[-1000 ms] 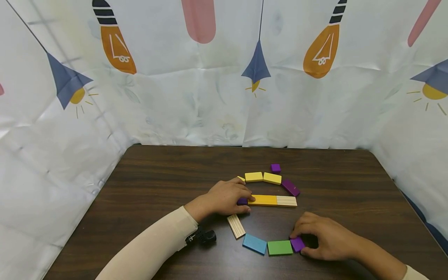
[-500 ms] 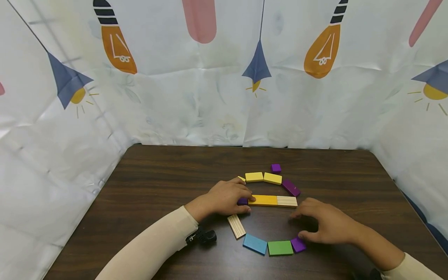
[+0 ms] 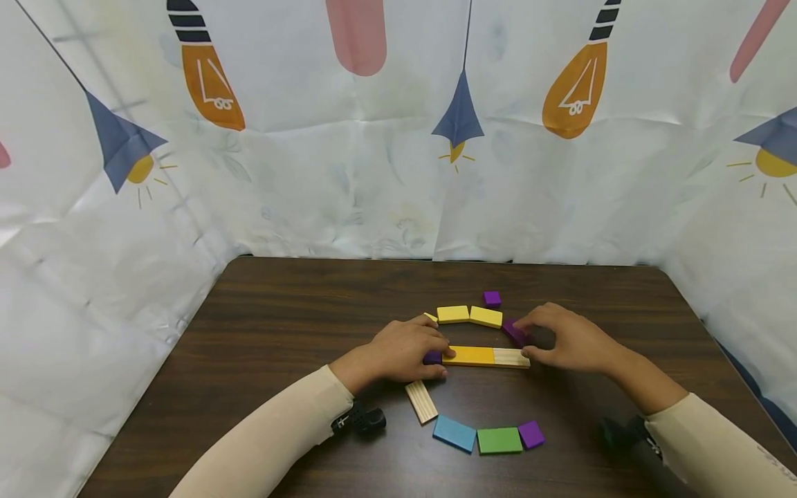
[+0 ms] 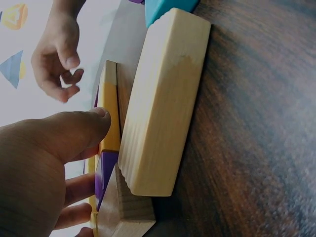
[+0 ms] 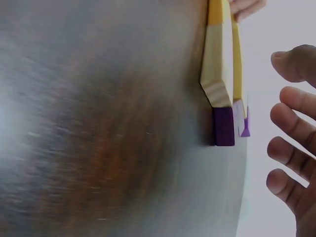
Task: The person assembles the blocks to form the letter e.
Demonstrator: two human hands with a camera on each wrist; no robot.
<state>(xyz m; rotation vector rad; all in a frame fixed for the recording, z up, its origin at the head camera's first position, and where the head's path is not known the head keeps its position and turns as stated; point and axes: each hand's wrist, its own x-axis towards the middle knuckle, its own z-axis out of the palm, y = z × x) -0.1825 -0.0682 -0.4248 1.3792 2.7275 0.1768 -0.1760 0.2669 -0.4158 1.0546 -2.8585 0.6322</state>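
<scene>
My left hand (image 3: pixel 406 351) rests at the left end of a middle row, fingers spread over a dark purple block (image 3: pixel 432 357). Its thumb lies by a yellow-orange block (image 4: pixel 111 116) in the left wrist view. A plain wood block (image 3: pixel 509 357) ends that row on the right. My right hand (image 3: pixel 579 339) hovers with loosely bent, parted fingers near this wood block and a tilted purple block (image 3: pixel 513 333). In the right wrist view the same hand's fingers (image 5: pixel 284 116) are spread and hold nothing. Two yellow blocks (image 3: pixel 452 315) curve behind the row.
A small purple block (image 3: pixel 492 299) lies at the back of the brown table (image 3: pixel 311 290). In front curve a slanted ridged wood block (image 3: pixel 421 402), a blue block (image 3: pixel 454 434), a green block (image 3: pixel 499 440) and a purple block (image 3: pixel 531 434). A patterned cloth (image 3: pixel 349 194) hangs behind.
My right hand has let go of the front purple block and moved away from me, up to the right end of the middle row. My left hand has stayed in place.
</scene>
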